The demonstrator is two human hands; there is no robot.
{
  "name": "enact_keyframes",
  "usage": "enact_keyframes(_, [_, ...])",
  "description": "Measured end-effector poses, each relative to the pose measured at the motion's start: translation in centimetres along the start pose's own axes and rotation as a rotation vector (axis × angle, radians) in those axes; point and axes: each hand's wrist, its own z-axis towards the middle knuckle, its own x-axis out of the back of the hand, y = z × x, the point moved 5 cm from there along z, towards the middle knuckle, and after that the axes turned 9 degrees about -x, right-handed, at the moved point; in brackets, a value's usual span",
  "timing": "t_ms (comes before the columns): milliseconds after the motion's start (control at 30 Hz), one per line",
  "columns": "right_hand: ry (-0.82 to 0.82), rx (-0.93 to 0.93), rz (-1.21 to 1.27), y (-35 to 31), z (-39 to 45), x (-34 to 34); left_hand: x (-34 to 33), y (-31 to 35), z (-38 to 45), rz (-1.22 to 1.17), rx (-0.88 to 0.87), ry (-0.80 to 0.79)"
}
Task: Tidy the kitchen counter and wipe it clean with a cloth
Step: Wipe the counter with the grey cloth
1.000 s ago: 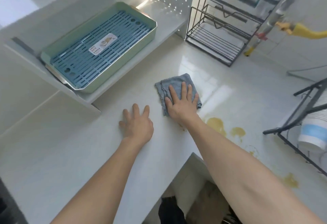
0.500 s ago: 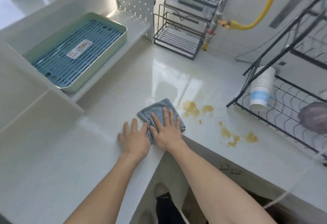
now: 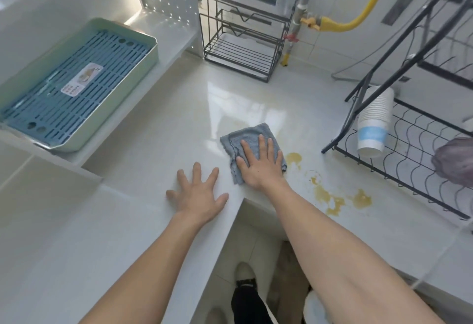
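A folded grey-blue cloth (image 3: 245, 135) lies on the white counter (image 3: 163, 144) near its inner corner. My right hand (image 3: 259, 163) presses flat on the cloth with straight fingers. My left hand (image 3: 198, 194) rests flat on the bare counter just left of it, fingers spread, holding nothing. Yellow-brown spill patches (image 3: 330, 198) stain the counter right of the cloth, the nearest patch (image 3: 293, 158) just beside the cloth's right edge.
A green tray with a blue slatted insert (image 3: 74, 85) sits on a raised shelf at the left. A black wire rack (image 3: 243, 50) stands at the back. At the right, a black dish rack (image 3: 399, 155) holds a stack of paper cups (image 3: 373, 121). A yellow hose (image 3: 358, 16) runs along the wall.
My right hand has slid the cloth to the right, closer to the spill, and apart from my left hand. The view has shifted, showing more of the right side.
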Motion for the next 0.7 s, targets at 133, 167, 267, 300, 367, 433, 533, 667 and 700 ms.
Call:
enact_keyframes(133, [-0.001,-0.034,-0.002,2.5,2.7,1.9,0.5,1.4,2.1,-0.055,0.093,-0.068])
enact_keyframes(167, [0.001,-0.029,-0.003,2.6,2.9,2.0,0.5,1.5,2.3,-0.058,0.108,-0.071])
enact_keyframes(267, [0.001,-0.025,0.004,2.7,1.7,1.3,0.3,1.6,2.4,-0.051,0.131,-0.069])
enact_keyframes(300, [0.005,-0.020,0.005,2.8,0.8,0.9,0.3,1.6,2.4,-0.055,0.130,-0.066])
enact_keyframes(367, [0.009,0.008,0.007,2.8,-1.4,-0.3,0.3,1.6,2.3,-0.066,0.126,-0.062])
enact_keyframes(433, [0.018,0.033,0.003,2.8,-3.8,-1.6,0.3,1.7,2.0,-0.065,0.117,-0.055])
enact_keyframes(533, [0.009,0.053,-0.030,3.6,-6.1,-3.0,0.4,2.1,1.7,-0.058,0.118,-0.051])
enact_keyframes(667, [0.005,0.016,-0.037,6.6,-6.8,-3.0,0.3,3.8,1.4,-0.037,0.081,-0.042])
enact_keyframes(700, [0.000,-0.003,-0.025,7.3,-6.7,-2.8,0.3,4.4,1.2,-0.016,0.043,-0.032])
